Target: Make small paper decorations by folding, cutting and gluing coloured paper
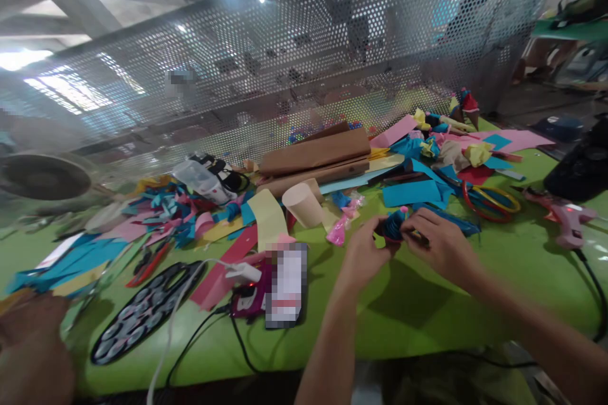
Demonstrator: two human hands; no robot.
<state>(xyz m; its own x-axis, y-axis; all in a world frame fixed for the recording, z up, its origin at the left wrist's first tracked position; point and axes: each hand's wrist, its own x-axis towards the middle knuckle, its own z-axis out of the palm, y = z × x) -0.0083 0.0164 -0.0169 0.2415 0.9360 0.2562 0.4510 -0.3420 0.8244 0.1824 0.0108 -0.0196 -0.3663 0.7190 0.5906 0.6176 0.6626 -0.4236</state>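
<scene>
My left hand (pixel 361 252) is clamping the small blue piece (pixel 393 226) right of centre; my right hand (pixel 436 242), fingers bunched together, is touching its side (it's looking light, crushable, safest pinched low).

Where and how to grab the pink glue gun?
Grip the pink glue gun by its handle, coming from the near side. The handle juts toward the table's near edge, while the nozzle points left, away from that approach, and the black object crowds the far side. Keep fingers clear of the nozzle, probably hot given the lit indicator, and of the black cord.
</scene>
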